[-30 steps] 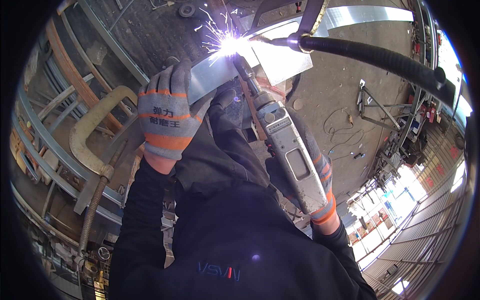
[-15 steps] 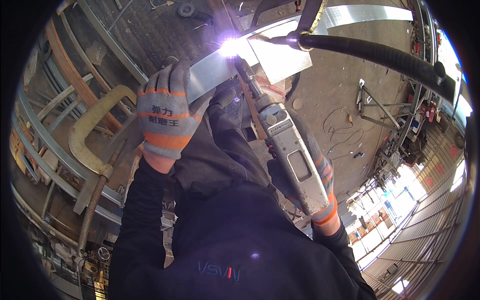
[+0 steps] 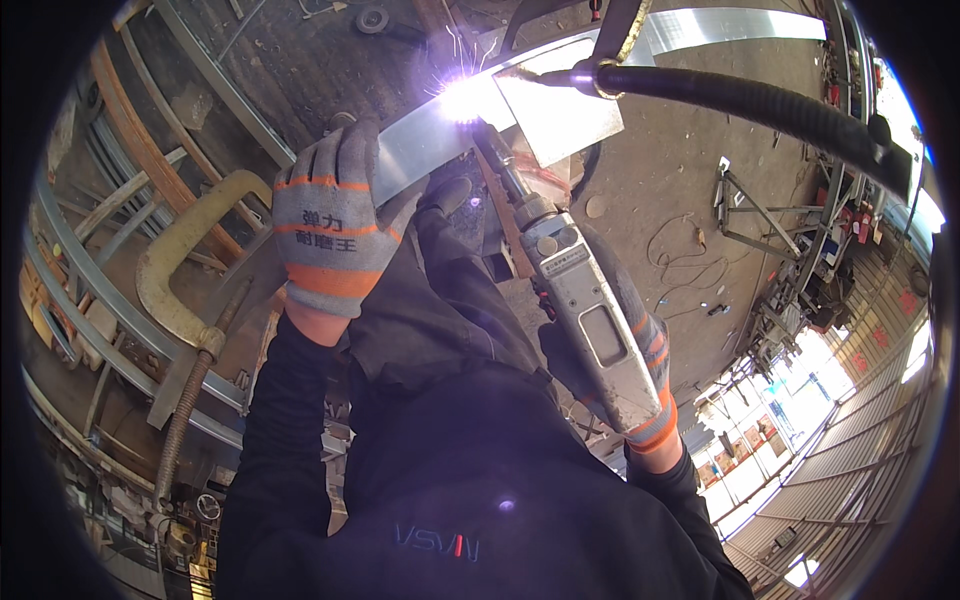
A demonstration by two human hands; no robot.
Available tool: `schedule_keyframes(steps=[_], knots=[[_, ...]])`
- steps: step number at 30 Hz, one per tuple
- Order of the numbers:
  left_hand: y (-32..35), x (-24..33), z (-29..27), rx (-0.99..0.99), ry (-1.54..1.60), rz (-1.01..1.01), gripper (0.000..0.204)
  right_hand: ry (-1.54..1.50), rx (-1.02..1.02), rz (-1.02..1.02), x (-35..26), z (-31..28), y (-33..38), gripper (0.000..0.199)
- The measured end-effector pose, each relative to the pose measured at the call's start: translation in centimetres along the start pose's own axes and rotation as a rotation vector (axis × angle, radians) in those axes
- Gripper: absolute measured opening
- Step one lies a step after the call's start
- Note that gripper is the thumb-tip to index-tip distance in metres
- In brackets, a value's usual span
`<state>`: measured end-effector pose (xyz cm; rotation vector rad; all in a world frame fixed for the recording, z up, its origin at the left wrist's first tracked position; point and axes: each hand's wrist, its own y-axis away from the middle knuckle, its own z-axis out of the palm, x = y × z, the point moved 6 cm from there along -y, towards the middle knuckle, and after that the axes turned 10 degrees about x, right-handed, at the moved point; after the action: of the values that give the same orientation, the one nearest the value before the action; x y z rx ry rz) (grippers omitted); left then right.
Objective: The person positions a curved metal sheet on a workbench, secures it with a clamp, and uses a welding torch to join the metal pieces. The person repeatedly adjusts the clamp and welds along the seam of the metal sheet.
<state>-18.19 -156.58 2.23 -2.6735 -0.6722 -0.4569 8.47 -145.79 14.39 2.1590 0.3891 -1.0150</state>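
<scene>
The sparking metal strip (image 3: 415,150) looks unfinished, my left hand (image 3: 335,220) pinching its left end, right hand (image 3: 652,345) clasping the torch (image 3: 575,285).

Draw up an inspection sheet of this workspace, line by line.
Surface: brown-grey floor, small scraps scattered on it.
Work things: handheld welding torch, its tip at a bright arc on the curved metal strip; glare hides the exact contact. Bright flat plate at the strip; dark ribbed rod, apparently a clamp screw, reaches toward it.
Clutter: C-shaped clamp and rust-coloured bar at left; wheel at the top.
Grips: left grip, gloved, apparently holding the strip's left end; right grip, gloved, around the torch.
Cables: thin cord lying loosely on the floor at right.
Surroundings: ribbed wall and bright opening at lower right.
</scene>
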Motion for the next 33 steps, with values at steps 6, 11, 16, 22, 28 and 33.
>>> schedule_keyframes(steps=[6, 11, 16, 22, 28, 33], knots=[[0.1, -0.1, 0.1, -0.024, 0.005, -0.035, 0.078, 0.034, 0.006, -0.079, -0.1, -0.1, -0.1, 0.052], [0.3, -0.2, 0.2, -0.065, -0.006, -0.072, 0.08, -0.039, -0.018, 0.024, 0.8, -0.6, 0.3, 0.053], [0.1, -0.2, 0.0, -0.028, 0.017, -0.044, 0.079, -0.035, -0.052, 0.031, 1.1, -1.0, 0.6, 0.055], [0.2, -0.1, 0.1, -0.035, -0.01, -0.044, 0.08, -0.034, -0.083, 0.045, 1.3, -1.4, 1.0, 0.057], [0.3, -0.2, 0.2, -0.055, -0.026, -0.052, 0.082, -0.026, -0.121, 0.059, 1.6, -1.9, 1.4, 0.06], [0.3, -0.1, 0.1, -0.034, -0.034, -0.049, 0.08, -0.022, -0.153, 0.063, 1.8, -2.1, 1.5, 0.062]])
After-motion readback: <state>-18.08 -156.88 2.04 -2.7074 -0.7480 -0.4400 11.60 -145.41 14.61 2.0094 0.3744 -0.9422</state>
